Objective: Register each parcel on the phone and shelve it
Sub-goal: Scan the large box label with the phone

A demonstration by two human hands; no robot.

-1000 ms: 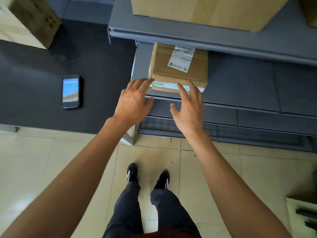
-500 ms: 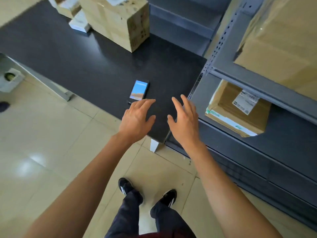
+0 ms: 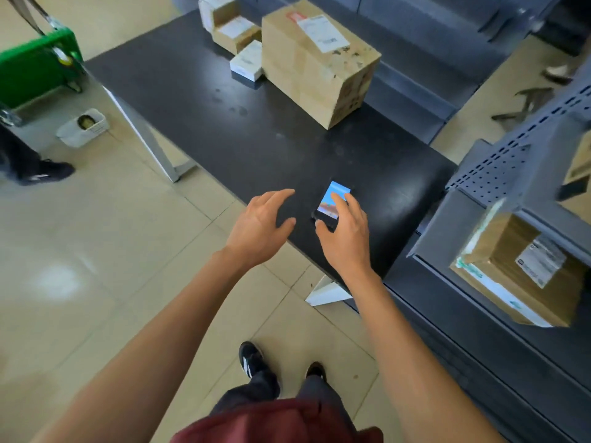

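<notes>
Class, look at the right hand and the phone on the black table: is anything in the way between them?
Nothing visible. The right hand is already at the phone, fingers over its screen and thumb at its near end. The left hand hovers beside it, empty.
</notes>
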